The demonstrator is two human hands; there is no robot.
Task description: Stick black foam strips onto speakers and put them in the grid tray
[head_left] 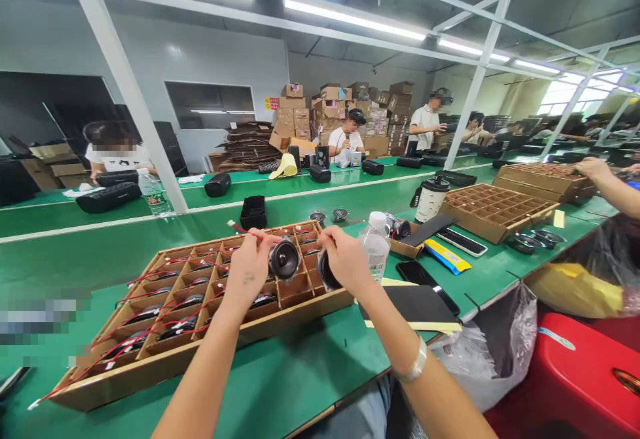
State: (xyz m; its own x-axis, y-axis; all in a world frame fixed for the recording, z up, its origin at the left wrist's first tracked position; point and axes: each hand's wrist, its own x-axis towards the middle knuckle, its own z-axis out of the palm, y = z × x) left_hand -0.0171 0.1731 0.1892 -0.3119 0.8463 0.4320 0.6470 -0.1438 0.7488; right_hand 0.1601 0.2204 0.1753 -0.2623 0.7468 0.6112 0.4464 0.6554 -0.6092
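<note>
My left hand [249,267] is closed around a small round black speaker [285,259], held up with its cone facing me; a red wire runs from it past my fingers. My right hand [345,259] grips a second black speaker [325,271], mostly hidden behind the fingers. Both hands hover just above a cardboard divider tray [165,359] on the green bench. Its cells hold several more speakers with red wires [150,322]; the cells under my hands look bare.
A clear plastic bottle [376,244], a black phone [425,279] and a black pad [413,305] lie right of the tray. More divider trays [495,209] stand farther right, where another person's arm [607,182] reaches in. Several people work across the bench. A red bin [575,372] stands lower right.
</note>
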